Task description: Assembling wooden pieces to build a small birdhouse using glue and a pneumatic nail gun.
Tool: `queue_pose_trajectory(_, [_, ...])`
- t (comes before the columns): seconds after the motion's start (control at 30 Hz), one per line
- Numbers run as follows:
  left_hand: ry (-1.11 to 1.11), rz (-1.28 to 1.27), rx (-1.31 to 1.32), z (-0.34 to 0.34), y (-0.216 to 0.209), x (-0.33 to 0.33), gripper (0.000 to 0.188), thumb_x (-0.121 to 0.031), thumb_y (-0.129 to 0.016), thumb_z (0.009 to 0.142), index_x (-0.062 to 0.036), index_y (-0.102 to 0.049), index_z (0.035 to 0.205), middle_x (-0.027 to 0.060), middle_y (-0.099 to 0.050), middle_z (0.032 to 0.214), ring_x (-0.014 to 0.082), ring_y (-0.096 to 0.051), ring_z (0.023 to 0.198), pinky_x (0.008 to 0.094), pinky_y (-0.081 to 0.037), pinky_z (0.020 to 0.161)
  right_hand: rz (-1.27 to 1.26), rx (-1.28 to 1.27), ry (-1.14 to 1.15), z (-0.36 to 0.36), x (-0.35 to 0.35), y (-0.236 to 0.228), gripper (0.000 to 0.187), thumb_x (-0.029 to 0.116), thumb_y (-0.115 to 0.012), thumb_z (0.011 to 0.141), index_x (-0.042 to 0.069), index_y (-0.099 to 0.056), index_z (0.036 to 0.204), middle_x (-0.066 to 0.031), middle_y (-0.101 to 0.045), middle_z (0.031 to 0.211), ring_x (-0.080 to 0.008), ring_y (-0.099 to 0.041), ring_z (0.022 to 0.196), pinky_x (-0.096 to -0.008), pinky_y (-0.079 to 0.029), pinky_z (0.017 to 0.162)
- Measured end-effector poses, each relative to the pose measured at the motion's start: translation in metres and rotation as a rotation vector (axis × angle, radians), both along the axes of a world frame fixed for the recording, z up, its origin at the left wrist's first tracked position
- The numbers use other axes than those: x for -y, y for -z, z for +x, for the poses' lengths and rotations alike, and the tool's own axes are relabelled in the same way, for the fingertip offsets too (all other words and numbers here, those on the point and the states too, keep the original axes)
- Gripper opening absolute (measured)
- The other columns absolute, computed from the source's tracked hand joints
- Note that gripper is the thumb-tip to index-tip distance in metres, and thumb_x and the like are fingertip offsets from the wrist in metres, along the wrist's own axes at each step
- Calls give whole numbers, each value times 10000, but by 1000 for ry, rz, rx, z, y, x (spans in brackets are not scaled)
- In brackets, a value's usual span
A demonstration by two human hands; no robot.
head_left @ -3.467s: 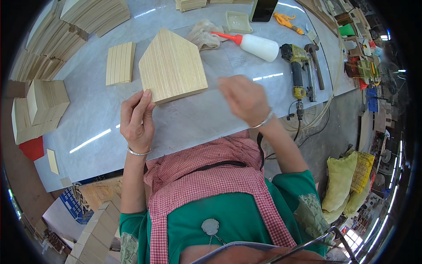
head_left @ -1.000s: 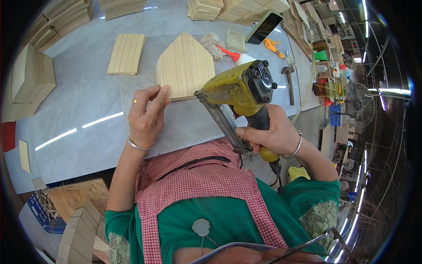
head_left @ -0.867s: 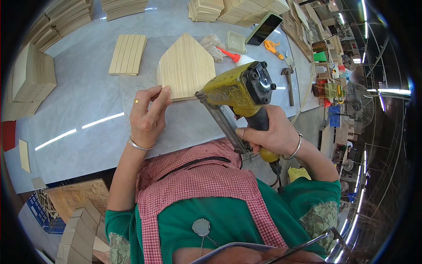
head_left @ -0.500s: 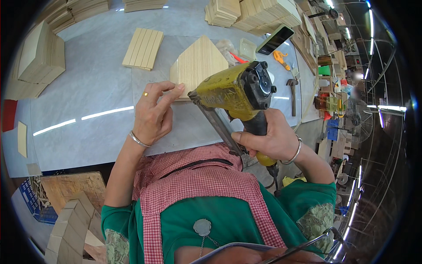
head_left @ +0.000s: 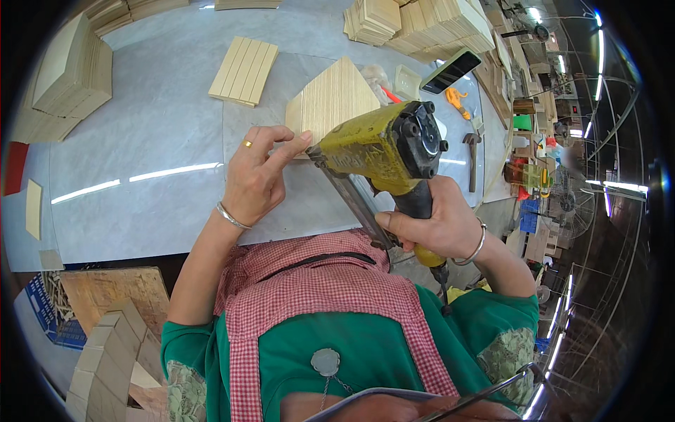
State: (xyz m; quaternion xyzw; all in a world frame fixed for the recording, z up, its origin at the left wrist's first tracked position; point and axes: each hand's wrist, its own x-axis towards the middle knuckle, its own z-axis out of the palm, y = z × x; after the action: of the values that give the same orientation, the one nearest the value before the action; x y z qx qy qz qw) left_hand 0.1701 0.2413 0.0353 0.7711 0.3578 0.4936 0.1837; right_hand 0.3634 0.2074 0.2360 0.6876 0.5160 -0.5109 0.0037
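Observation:
My right hand [head_left: 446, 221] is wrapped round the black grip of a yellow pneumatic nail gun [head_left: 376, 144]. The gun's nose rests at the near edge of a pointed, house-shaped wooden piece [head_left: 330, 98], whose right part it hides. At that same edge, just left of the nose, my left hand [head_left: 260, 169] pinches the wood between thumb and fingers. A slatted wooden panel [head_left: 244, 70] lies apart on the table, farther left.
Stacks of wooden boards stand at the left [head_left: 74, 74] and back right [head_left: 422, 28] of the grey table [head_left: 155, 211]. Right of the gun lie a phone [head_left: 451, 70], an orange tool [head_left: 457, 102] and a hammer [head_left: 472, 162]. An air hose fitting [head_left: 441, 278] hangs below the gun.
The view has shifted slightly, so table, wood and hands sit a little farther right. Both hands keep their hold, and the gun's nose stays at the wood's edge.

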Motion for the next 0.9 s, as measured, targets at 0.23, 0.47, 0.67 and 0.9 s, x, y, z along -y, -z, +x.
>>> queue_pose_trajectory(0.23, [-6, 10, 10, 2, 0, -2, 620, 140, -539, 607, -126, -623, 1161, 87, -571, 959, 250, -528, 762, 330, -473, 624, 79, 85, -116, 0, -2, -1, 417, 219, -702, 728, -73, -568, 994, -162, -641, 707, -223, -643, 654, -352, -496, 631])
queue_pose_trajectory(0.47, [174, -382, 259, -12, -6, -5, 537, 166, -426, 714, -57, -620, 1162, 115, -576, 1096, 215, -566, 962, 296, -476, 791, 42, -50, 86, 15, 17, -7, 173, 103, -705, 788, -16, -579, 796, -33, -579, 550, -97, -576, 490, -253, -443, 455])
queue_pose_trajectory(0.67, [220, -622, 398, -2, 5, -58, 412, 7, -484, 864, -47, -538, 1269, 84, -559, 1216, 180, -549, 1082, 289, -442, 919, 4, -62, 228, 49, 51, 15, 335, 145, -726, 784, -59, -532, 964, -59, -598, 616, -113, -594, 521, -269, -479, 469])
queue_pose_trajectory(0.9, [249, -641, 337, -1, 4, -12, 539, -107, -693, 805, -1, -478, 1288, 131, -625, 1116, 202, -599, 1000, 320, -478, 872, 136, -99, 325, 66, 18, 22, 328, 81, -687, 779, -64, -518, 1020, -57, -574, 601, -125, -573, 464, -272, -466, 431])
